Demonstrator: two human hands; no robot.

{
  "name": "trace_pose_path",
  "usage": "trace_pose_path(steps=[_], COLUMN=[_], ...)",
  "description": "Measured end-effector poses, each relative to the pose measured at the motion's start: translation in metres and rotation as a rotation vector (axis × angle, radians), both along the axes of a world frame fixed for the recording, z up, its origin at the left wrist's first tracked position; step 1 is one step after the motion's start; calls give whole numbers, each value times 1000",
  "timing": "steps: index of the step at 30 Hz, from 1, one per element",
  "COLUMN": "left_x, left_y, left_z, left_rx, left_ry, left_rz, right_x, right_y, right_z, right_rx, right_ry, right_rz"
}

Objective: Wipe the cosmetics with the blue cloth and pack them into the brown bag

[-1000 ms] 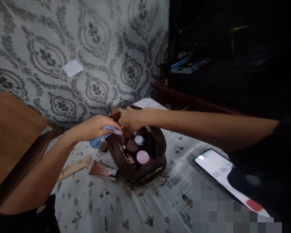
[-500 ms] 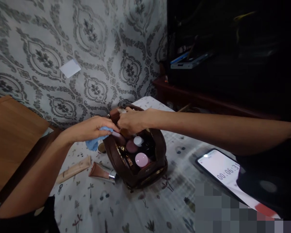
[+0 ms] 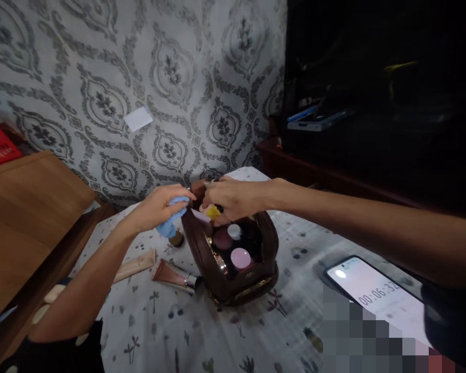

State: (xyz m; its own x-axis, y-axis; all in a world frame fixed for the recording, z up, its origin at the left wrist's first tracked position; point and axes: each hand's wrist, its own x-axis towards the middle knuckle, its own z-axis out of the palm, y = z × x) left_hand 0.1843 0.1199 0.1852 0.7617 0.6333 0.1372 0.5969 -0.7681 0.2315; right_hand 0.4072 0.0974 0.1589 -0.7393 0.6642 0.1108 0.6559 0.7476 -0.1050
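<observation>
The right hand [image 3: 233,199] dips into the far end of the bag [image 3: 204,264], its fingers bent over a yellow item [image 3: 213,212]; whether they pinch it I cannot tell. The left hand [image 3: 159,207] is closed round a bunched blue cloth [image 3: 171,220], its fingertips at the bag's far left rim.

The brown bag stands open, the zip [image 3: 252,290] of its front pocket facing the near edge of the patterned sheet [image 3: 233,347]. Inside sit a pink round lid [image 3: 241,258], a white cap [image 3: 234,231] behind it, a mauve rounded item [image 3: 222,239] and a shiny copper-coloured piece [image 3: 220,263]; a pale pink item [image 3: 201,215] leans along the left wall. Other contents are too dark to tell.

Left of the bag lie a rosy tube [image 3: 174,277] with a silver-and-dark cap and, towards the sheet's left edge, a beige tube [image 3: 135,264] partly behind the forearm. A small dark round item [image 3: 176,239] is just beside the bag. Towards the right, a phone [image 3: 384,295] reads 00:06:32.

Beyond the sheet's far edge rises a damask-patterned wall [image 3: 194,93] bearing a white card [image 3: 139,118]; a wooden panel [image 3: 34,207] flanks the left edge.

Counted: 2 hands, 1 bag, 1 blue cloth, 2 tubes, 1 phone, 1 card.
</observation>
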Motion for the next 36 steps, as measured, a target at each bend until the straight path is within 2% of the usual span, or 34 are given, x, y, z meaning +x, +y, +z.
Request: trace_pose_path(steps=[4, 6, 8, 10, 14, 18, 21, 23, 28, 32, 36], left_x=[-20, -27, -27, -19, 7, 26, 26, 20, -1, -7, -9], left_y=[-10, -10, -4, 5, 28, 40, 41, 38, 31, 26, 14], left_z=[-22, -33, -37, -33, -12, 0, 2, 1, -9, -17, -17], left_rx=[31, 7, 0, 18, 101, 54, 29, 47, 71, 60, 74], left_ry=[-134, -152, -122, -7, 391, 499, 542, 468, 107, 50, 18], left_rz=[120, 113, 68, 9, -46, -75, -105, -116, -64, -30, -50], right_x=[-13, -22, -30, -34, -34, -33, -33, -32, -33, -27, -13], right_y=[-17, -24, -29, -30, -30, -33, -34, -35, -39, -37, -27], right_z=[1, -2, -8, -13, -18, -21, -24, -26, -27, -24, -13], right_rx=[22, 32, 34, 21, -27, -17, -19, -25, -44, -60, 0], right_ry=[66, 88, 117, 159, 221, 242, 250, 260, 276, 318, 409], right_rz=[-78, -177, -262, -317, -375, -388, -393, -405, -406, -392, -398])
